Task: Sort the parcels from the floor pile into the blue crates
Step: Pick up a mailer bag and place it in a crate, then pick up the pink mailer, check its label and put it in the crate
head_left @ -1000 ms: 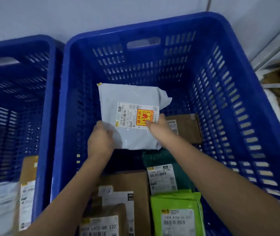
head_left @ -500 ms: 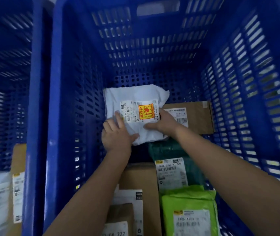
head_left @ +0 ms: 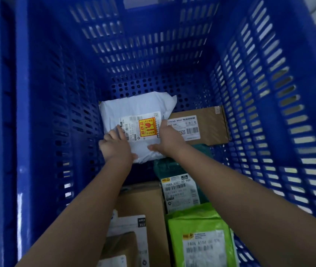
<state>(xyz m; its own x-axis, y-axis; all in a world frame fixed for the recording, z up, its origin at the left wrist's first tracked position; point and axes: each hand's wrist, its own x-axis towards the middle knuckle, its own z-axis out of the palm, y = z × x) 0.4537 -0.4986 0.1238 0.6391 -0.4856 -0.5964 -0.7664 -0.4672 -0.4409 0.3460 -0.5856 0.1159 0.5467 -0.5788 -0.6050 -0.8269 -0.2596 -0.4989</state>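
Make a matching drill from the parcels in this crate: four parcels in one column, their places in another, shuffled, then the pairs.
1. white parcel
2. brown box
3. light green bag
4. dark green bag

A. nearest the camera, right side
B. far right of the crate floor
C. under both hands
D. between brown box and light green bag

Pairs: 1-C, 2-B, 3-A, 4-D

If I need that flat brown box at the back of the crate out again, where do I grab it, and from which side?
Probably by its right end, reaching down from above. The brown box lies flat on the crate floor; its left end sits under the white bag and the right hand, and the green bag crowds its near edge. The right end is bare.
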